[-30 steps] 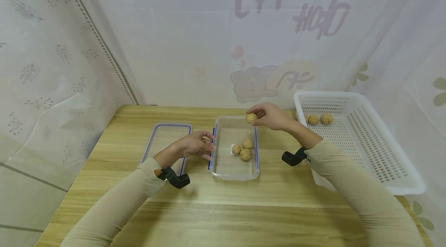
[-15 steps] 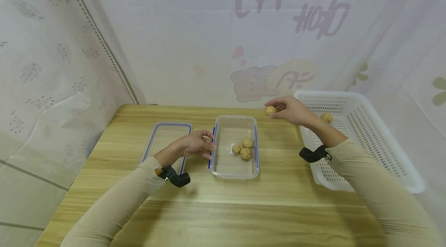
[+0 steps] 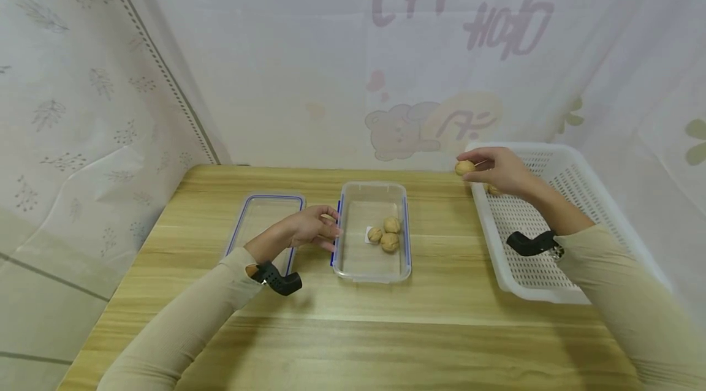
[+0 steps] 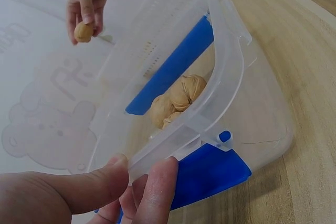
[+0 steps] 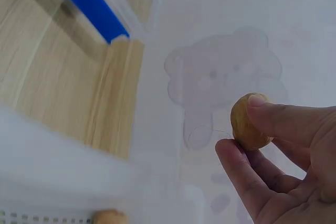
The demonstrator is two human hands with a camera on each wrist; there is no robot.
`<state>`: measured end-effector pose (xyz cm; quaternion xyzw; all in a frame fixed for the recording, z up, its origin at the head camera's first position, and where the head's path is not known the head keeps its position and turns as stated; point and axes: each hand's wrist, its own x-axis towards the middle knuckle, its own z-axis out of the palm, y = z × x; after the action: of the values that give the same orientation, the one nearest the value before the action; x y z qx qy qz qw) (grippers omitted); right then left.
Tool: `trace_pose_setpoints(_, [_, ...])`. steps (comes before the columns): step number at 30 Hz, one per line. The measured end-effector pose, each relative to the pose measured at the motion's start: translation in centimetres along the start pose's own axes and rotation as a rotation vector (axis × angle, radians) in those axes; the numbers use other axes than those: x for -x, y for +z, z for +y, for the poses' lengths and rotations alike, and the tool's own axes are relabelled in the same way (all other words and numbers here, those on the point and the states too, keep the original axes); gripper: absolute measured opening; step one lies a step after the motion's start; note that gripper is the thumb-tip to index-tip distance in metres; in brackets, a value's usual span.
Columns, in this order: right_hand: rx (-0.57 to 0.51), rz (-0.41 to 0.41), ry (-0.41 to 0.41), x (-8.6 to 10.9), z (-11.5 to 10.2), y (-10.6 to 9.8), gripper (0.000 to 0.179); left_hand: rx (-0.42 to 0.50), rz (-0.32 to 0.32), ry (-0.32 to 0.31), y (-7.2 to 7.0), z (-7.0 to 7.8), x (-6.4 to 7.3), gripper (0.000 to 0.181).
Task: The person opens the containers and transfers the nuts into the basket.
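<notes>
My right hand (image 3: 504, 170) pinches a walnut (image 3: 464, 168) between thumb and fingertips, above the basket's back left corner. In the right wrist view the thumb lies on top of that walnut (image 5: 249, 124), with fingers under it. Three walnuts (image 3: 390, 242) sit together on the floor of a clear plastic box (image 3: 353, 268) with blue clips. My left hand (image 3: 314, 228) is at the box's left side, fingers loosely bent. In the left wrist view its fingertips (image 4: 163, 174) touch the box just below the rim, beside the blue clip (image 4: 210, 174).
A white perforated basket (image 3: 502, 268) stands on the right, with a walnut (image 3: 493, 189) partly hidden behind my right hand. Left of the box lies a clear lid (image 3: 265, 204) with a blue seal, partly under my left forearm. A printed cloth (image 3: 309, 72) hangs behind the table (image 3: 353, 342).
My right hand has carried the walnut rightward, from above the box's back right corner to the basket's back left corner. The left hand and the three walnuts in the box have stayed put.
</notes>
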<state>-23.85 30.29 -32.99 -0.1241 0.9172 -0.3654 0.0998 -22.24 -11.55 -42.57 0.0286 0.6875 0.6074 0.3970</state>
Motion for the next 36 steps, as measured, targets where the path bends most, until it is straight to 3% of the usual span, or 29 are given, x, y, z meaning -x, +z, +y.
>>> trace_pose_setpoints(12, [0.037, 0.062, 0.102, 1.9, 3.5, -3.0, 0.054, -0.001, -0.033, 0.02, -0.2, 0.1, 0.1, 0.036])
trace_pose_setpoints(22, [0.038, 0.144, 0.158, 2.7, 7.4, -4.9, 0.058, 0.007, 0.012, -0.009, 0.0, 0.1, 0.0, 0.041])
trace_pose_setpoints(27, [0.045, 0.169, 0.181, 2.8, 9.2, -5.4, 0.057, 0.005, 0.019, -0.007, 0.0, 0.1, 0.1, 0.04])
trace_pose_setpoints(36, [-0.053, 0.225, 0.262, 2.6, 12.0, -5.1, 0.058, 0.005, 0.018, -0.003, 0.0, 0.0, 0.0, 0.04])
